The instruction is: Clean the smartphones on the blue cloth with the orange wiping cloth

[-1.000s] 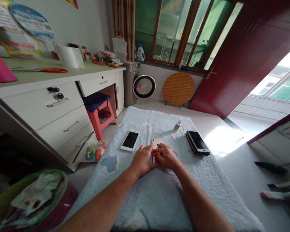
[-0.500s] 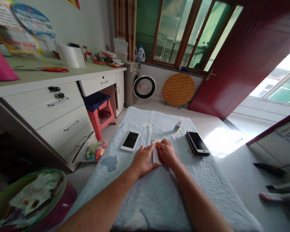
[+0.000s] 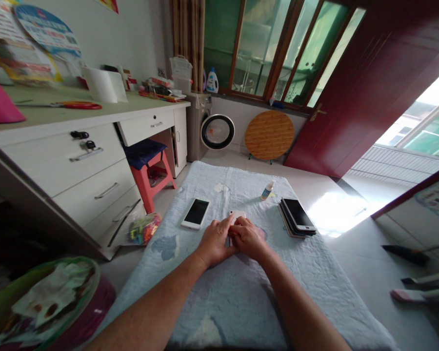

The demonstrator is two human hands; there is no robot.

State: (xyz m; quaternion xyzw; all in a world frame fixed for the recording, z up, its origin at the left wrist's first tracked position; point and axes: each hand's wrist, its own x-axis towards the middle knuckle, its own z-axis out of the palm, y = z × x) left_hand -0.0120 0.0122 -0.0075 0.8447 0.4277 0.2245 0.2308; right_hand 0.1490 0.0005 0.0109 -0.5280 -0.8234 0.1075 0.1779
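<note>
White phone (image 3: 237,214) lies flat, left of the phone stack (image 3: 297,217). Left hand (image 3: 214,241) and right hand (image 3: 249,237) meet atop it, fingers pressing down; any pinch undeterminable. Judged light, rigid, slick, glass-fragile; hold by long edges.

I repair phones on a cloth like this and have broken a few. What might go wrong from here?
1. The stack of phones lies right at the cloth's right edge; a sweep of the right hand might knock it to the floor.
2. The small bottle stands just beyond the hands; tipped, it may leak toward the white phone.
3. The left hand and right hand cover most of that phone; heavy pressure might crack it.
</note>
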